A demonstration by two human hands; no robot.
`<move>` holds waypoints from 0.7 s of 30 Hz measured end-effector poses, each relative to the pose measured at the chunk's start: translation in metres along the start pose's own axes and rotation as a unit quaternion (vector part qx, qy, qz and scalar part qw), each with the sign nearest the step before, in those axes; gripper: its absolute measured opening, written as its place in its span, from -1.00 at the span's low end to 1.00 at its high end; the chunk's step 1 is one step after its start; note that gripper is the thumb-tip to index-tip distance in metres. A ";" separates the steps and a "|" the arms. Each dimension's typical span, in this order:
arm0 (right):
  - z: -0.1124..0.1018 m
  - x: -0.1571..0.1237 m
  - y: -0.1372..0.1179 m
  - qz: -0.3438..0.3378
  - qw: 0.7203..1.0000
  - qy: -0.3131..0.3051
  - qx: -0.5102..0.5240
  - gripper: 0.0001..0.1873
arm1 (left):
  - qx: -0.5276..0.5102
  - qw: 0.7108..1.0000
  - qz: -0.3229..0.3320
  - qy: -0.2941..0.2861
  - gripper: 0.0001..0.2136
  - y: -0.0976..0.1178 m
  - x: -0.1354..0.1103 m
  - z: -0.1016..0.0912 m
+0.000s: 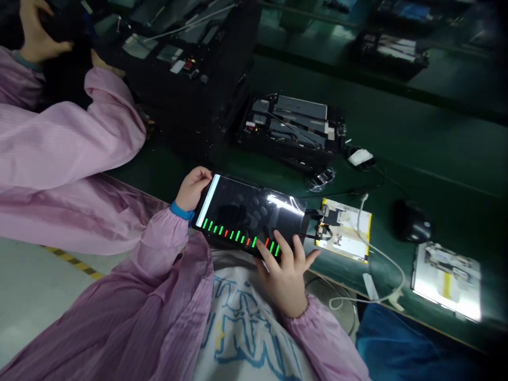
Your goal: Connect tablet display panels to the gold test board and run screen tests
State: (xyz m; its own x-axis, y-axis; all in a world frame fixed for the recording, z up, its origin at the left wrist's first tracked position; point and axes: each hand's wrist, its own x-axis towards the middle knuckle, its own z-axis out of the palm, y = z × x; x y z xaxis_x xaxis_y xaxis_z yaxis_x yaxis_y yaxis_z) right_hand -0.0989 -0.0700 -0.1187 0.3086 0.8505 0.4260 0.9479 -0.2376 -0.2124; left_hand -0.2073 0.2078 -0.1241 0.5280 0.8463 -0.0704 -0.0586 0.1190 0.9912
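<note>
A lit tablet screen (pixel 246 211), dark with a row of green and red marks along its near side, is tilted up in front of me. My left hand (pixel 192 190) pinches its left end, with the thumb on top and the other fingers partly hidden. Over the near right corner my right hand (pixel 286 270) is spread, its fingertips at the glass; whether every finger touches cannot be seen. Short black ribbon cables run from the screen's right end to an exposed circuit board assembly (pixel 349 227) with yellow edges on the green bench.
Behind the screen lies a stack of opened device parts (pixel 293 124). A black mouse (pixel 413 219), a white cable (pixel 387 254) and a second metal-backed panel (pixel 448 286) are on the right. A co-worker's pink sleeves (pixel 71 143) reach in from the left.
</note>
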 end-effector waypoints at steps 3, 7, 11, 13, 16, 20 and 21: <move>-0.001 0.003 -0.002 -0.005 1.000 -0.017 -0.002 -0.67 | 0.001 1.000 -0.005 0.004 -0.93 0.002 0.000 0.001; -0.004 0.006 0.000 -0.006 0.999 -0.025 0.022 -0.66 | -0.001 1.000 -0.002 0.003 -0.93 0.003 0.000 0.002; -0.008 0.011 0.023 0.022 0.995 0.042 0.091 -0.43 | -0.017 1.000 -0.008 0.007 -0.92 0.003 0.001 0.001; -0.008 0.012 0.043 0.058 0.987 0.082 0.125 -0.34 | -0.024 1.000 -0.014 0.010 -0.91 0.004 0.000 0.000; -0.003 0.012 0.070 0.100 0.974 0.114 0.166 -0.33 | -0.036 0.999 -0.014 0.015 -0.88 0.005 0.000 0.000; 0.009 0.010 0.083 0.101 0.978 0.094 0.159 -0.38 | -0.050 0.998 -0.025 0.019 -0.75 0.012 -0.002 0.001; 0.011 0.010 0.083 0.097 0.980 0.084 0.150 -0.39 | -0.052 0.998 -0.030 0.018 -0.72 0.013 -0.003 0.001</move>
State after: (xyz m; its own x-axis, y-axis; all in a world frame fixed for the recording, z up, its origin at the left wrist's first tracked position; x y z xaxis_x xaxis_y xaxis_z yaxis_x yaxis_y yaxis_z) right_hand -0.0183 -0.0755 -0.1418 0.5127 0.7080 0.4857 0.8122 -0.2165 -0.5418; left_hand -0.2088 0.2064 -0.1104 0.5032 0.8536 -0.1350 -0.1158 0.2214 0.9683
